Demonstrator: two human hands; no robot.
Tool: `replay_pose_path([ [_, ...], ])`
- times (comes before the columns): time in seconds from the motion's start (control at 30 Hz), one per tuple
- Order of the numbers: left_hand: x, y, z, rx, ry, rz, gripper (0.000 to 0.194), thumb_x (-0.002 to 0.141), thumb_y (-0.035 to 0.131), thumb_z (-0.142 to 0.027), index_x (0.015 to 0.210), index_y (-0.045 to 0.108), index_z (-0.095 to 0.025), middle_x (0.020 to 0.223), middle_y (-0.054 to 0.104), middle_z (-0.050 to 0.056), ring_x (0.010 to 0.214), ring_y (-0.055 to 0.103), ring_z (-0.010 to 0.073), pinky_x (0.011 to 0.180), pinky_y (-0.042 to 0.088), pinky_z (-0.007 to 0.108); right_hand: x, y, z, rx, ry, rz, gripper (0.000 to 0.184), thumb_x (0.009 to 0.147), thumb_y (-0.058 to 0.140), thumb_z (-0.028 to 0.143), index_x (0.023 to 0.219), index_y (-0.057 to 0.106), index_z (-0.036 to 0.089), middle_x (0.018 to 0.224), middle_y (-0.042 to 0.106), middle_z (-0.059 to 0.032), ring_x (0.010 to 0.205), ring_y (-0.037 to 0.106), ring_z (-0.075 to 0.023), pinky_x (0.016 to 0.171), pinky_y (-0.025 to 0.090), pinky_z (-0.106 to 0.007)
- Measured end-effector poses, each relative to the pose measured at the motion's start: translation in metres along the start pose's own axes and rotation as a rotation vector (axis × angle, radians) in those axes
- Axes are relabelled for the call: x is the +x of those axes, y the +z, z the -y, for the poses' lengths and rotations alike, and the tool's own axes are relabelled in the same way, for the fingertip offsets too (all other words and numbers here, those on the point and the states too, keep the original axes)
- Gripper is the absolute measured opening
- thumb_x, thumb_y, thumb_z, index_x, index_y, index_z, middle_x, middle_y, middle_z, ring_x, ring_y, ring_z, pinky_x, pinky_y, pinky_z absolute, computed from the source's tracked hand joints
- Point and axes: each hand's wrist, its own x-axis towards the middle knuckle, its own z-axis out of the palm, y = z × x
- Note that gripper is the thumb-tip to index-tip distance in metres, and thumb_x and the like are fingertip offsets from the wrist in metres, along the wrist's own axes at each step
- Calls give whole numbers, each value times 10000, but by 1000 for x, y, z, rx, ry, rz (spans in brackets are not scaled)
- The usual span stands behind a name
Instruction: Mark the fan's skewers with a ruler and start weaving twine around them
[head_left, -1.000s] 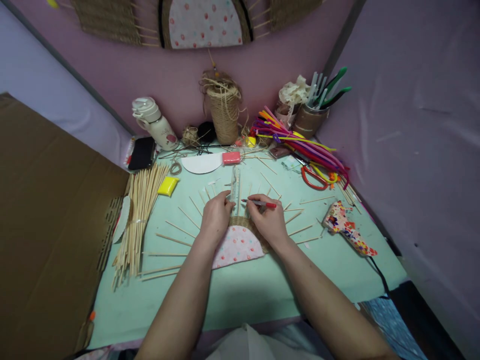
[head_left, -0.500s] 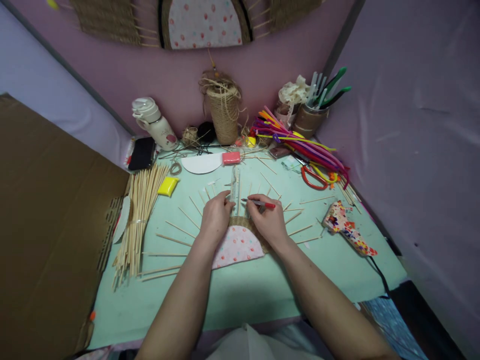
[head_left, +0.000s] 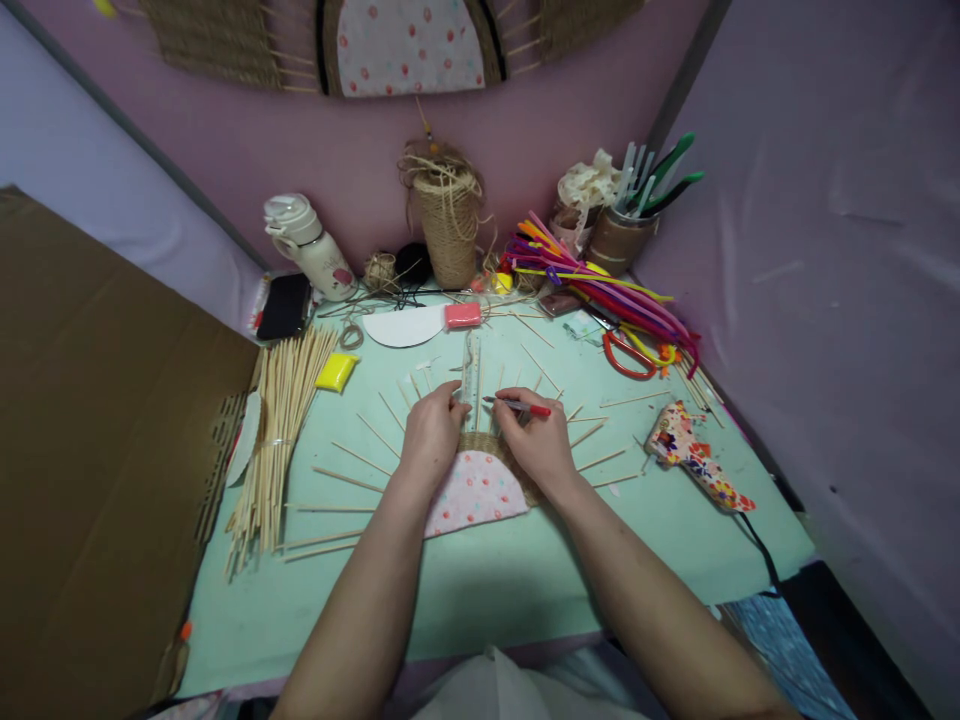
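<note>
My left hand [head_left: 433,430] pinches the lower part of a clear ruler [head_left: 471,365], which lies upright along a thin wooden stick [head_left: 481,405]. In my right hand [head_left: 538,440] is a pen with a red end [head_left: 529,407], its tip pointing left toward the stick and ruler. Beneath both wrists lies a half-circle covered in pink spotted fabric [head_left: 476,490], with a brown twine border [head_left: 480,441] along its curve. Thin sticks [head_left: 360,457] fan out from it on both sides. My hands hide some of the inner stick ends.
A bundle of sticks [head_left: 281,440] and a yellow packet [head_left: 337,372] lie left. A glue gun [head_left: 697,455] and red-handled scissors [head_left: 628,356] lie right. Behind stand a bottle [head_left: 311,250], a twine spool [head_left: 448,230] and pipe cleaners [head_left: 600,285]. Cardboard [head_left: 97,450] borders the left side.
</note>
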Motion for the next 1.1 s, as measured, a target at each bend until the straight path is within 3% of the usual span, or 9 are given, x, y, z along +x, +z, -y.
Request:
replay_pose_path([
  [0.63, 1, 0, 0, -1, 6, -2, 360, 839, 571, -200, 1190, 635, -151, 847, 719, 59, 836, 643, 201, 795, 457, 293, 0, 1, -4, 10, -11, 14, 170, 834, 580, 303, 890, 717, 220, 839, 754, -43, 794, 696, -215, 778, 498, -338],
  [1.1, -1, -1, 0, -8, 51, 4, 333, 846, 557, -204, 1162, 659, -178, 880, 735, 68, 855, 655, 211, 772, 451, 286, 0, 1, -2, 24, 26, 33, 184, 837, 580, 327, 891, 722, 224, 842, 754, -46, 786, 693, -217, 724, 492, -326],
])
